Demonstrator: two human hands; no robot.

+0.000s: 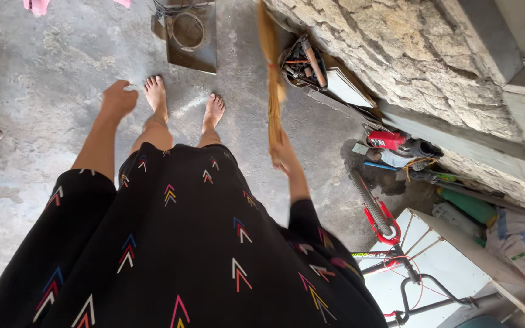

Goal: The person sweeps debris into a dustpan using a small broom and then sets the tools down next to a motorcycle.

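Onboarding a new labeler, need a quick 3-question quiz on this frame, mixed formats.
1. True or false: the right hand grips a straw broom that points away from the person, toward the stone wall.
2. Multiple choice: the left hand is a) holding a bucket, b) empty, fingers loosely curled over the concrete floor, c) resting on the wall.
3. Fill in: the open box of hand tools sits at the foot of the ____.

Key: 1 true; 2 b; 3 stone wall.
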